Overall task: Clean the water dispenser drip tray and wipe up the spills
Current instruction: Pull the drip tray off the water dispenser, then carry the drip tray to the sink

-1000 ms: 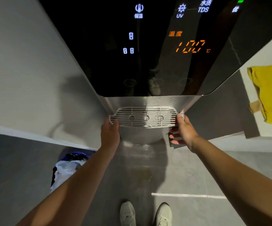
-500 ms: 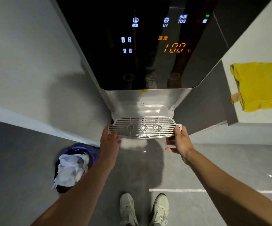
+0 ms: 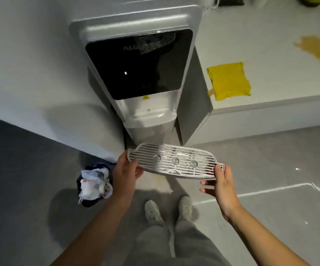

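Item: drip tray [image 3: 174, 163], frame centre, clamped endwise by left hand [image 3: 124, 175] and right hand [image 3: 219, 186].
Handling: keep level; yellow cloth [image 3: 229, 81] on bench, right.

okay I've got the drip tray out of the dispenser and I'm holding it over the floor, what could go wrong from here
1. The drip tray looks wet and tilts down toward your right hand; water may run onto the floor near your shoes.
2. Each hand's grip is only at a tray end, left hand included, so it could slip.
3. The yellow cloth sits on the counter, out of immediate reach.
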`<state>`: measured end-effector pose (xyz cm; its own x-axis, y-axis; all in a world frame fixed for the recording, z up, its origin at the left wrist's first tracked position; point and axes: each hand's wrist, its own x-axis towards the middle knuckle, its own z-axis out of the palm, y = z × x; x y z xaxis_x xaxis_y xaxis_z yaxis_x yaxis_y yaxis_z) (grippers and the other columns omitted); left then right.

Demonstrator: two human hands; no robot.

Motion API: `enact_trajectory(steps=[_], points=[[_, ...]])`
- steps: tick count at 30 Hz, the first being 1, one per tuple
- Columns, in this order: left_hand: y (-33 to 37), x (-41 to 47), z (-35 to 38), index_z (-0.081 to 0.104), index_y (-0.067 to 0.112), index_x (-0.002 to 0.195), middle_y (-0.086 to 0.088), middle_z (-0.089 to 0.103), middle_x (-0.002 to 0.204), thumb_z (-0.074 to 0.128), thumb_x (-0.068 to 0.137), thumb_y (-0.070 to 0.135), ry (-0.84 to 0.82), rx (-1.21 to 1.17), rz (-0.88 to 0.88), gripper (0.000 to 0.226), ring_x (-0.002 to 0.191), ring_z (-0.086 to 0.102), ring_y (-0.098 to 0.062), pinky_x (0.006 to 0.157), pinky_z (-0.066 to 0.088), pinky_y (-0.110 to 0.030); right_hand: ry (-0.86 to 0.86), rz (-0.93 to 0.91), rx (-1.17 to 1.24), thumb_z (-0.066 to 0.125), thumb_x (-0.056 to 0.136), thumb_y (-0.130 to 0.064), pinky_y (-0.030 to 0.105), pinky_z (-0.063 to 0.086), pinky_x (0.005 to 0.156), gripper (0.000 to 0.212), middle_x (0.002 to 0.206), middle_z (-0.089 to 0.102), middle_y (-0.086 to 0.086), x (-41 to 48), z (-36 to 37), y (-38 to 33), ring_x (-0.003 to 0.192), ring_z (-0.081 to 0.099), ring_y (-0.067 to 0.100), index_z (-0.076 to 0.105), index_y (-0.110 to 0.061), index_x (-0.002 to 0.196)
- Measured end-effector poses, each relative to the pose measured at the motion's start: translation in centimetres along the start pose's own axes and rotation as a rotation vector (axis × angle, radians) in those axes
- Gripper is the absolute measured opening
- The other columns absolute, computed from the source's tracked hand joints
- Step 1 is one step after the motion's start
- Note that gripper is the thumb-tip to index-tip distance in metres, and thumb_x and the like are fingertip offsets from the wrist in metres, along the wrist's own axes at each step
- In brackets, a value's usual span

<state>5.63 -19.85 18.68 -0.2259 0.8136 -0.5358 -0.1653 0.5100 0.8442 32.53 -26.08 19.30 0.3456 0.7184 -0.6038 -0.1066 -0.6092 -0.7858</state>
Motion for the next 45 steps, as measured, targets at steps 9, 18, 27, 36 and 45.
enact_trajectory(steps=[9,18,27,36,45], points=[[3.9,-10.1,7.5,0.07,0.033,0.115,0.003,0.079,0.1,0.062,0.101,0.012,-0.25,0.172,0.163,0.026,0.087,0.075,-0.015,0.066,0.062,-0.026,0.247,-0.096,0.3,0.04,0.109,-0.037,0.042,0.063,0.068,0.02,0.085,0.071,0.002,-10.3,-11.5,-0.3,0.07,0.064,0.017,0.053,-0.023,0.112],[1.8,-18.5,21.5,0.062,0.012,0.132,-0.009,0.07,0.088,0.062,0.101,0.011,-0.546,0.242,0.181,0.032,0.064,0.062,-0.01,0.07,0.06,-0.032,0.468,-0.12,0.472,0.044,0.107,-0.036,0.041,0.061,0.07,0.016,0.087,0.072,0.005,-15.3,-25.5,2.5,0.068,0.067,0.017,0.055,-0.024,0.11],[-4.0,-24.0,35.7,0.064,0.017,0.13,0.0,0.075,0.081,0.068,0.098,0.013,-0.693,0.297,0.136,0.033,0.066,0.069,-0.014,0.064,0.06,-0.023,0.643,-0.101,0.56,0.044,0.106,-0.039,0.04,0.062,0.069,0.019,0.086,0.074,0.007,-16.6,-38.6,6.0,0.073,0.07,0.024,0.056,-0.025,0.105],[-7.2,-26.5,52.5,0.069,0.021,0.118,-0.003,0.075,0.083,0.066,0.098,0.013,-0.913,0.388,0.116,0.022,0.069,0.07,-0.015,0.063,0.06,-0.027,0.851,-0.046,0.658,0.045,0.105,-0.041,0.044,0.063,0.073,0.015,0.086,0.075,0.006,-13.3,-49.9,6.8,0.076,0.072,0.027,0.058,-0.035,0.105],[-7.3,-26.4,68.6,0.067,0.032,0.122,-0.013,0.077,0.107,0.073,0.088,0.034,-1.087,0.462,0.092,0.034,0.088,0.079,-0.03,0.07,0.063,-0.032,1.008,-0.069,0.724,0.046,0.106,-0.035,0.04,0.06,0.068,0.023,0.086,0.069,0.01,-7.4,-61.0,2.9,0.069,0.065,0.025,0.054,-0.015,0.112]])
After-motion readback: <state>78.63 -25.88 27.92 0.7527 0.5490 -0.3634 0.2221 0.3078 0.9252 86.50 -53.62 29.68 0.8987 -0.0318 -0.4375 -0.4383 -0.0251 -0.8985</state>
